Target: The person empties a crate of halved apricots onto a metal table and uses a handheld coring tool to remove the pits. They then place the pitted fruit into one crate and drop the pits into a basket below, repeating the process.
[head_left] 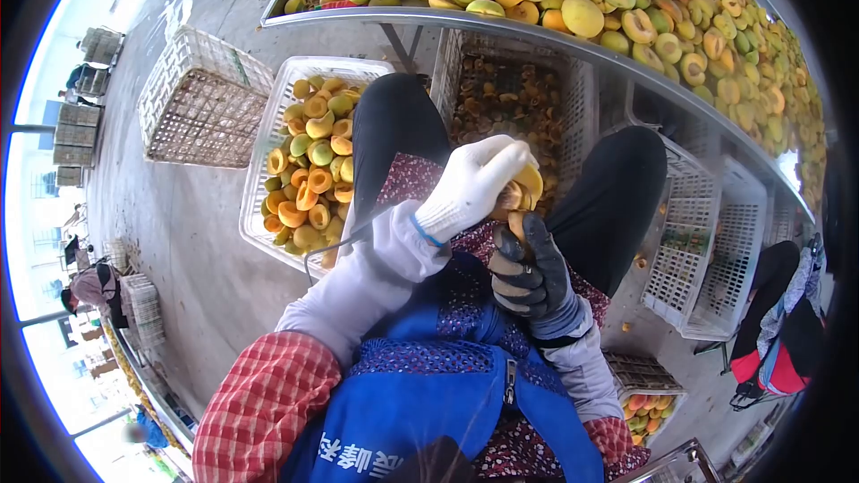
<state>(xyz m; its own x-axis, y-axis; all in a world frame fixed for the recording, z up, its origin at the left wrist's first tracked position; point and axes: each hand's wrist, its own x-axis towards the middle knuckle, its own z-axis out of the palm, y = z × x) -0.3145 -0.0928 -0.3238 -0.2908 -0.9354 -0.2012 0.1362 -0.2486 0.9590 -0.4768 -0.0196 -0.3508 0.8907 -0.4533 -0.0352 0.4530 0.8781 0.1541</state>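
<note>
My left hand (479, 186), in a white knitted glove, is closed around a yellow peach half (530, 181) in front of my lap. Just below it, my right hand (528, 273), in a dark glove with worn tan patches, is curled into a grip with the thumb up. A narrow brownish-yellow piece stands between its thumb and fingers, against the peach; what it is, I cannot make out. Beneath the hands, between my knees, a crate (586, 112) holds dark pits and scraps. Left of my leg, a white basket (253, 192) is heaped with peach halves.
A metal-edged table (429, 14) piled with peaches runs across the top. An upturned white crate (201, 103) stands at left. White baskets (684, 241) and a crate of reddish fruit (640, 385) are at right. A person (787, 322) sits at far right; another person (94, 291) is far left.
</note>
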